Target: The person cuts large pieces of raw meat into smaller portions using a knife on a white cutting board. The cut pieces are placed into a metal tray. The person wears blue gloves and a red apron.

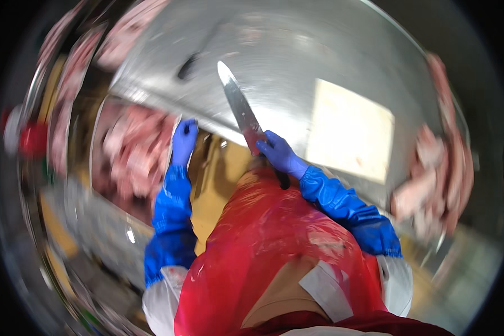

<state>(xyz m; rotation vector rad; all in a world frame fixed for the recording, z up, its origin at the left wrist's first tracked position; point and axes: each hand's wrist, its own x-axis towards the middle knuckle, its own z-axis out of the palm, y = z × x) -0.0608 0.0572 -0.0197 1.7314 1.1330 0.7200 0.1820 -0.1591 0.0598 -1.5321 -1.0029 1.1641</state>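
Knife (239, 103) in my right hand (280, 154), left hand (183, 144) by a tub (97, 147)

From my remote seat I see both hands in purple gloves. My right fingers are clamped on the knife near the heel of its blade; the tip points away and to the left, over a steel table (297, 50), and a black handle end shows below the palm. My left fingers are curled at the tub's right rim; I cannot tell whether they grip anything. Pink meat (137, 154) fills the tub, left of those fingers. Beyond them, a blurred dark tool (188, 66) lies on the table. Right of my right fingers is a white board (350, 131); farther right, pale strips (417, 193) lie piled.
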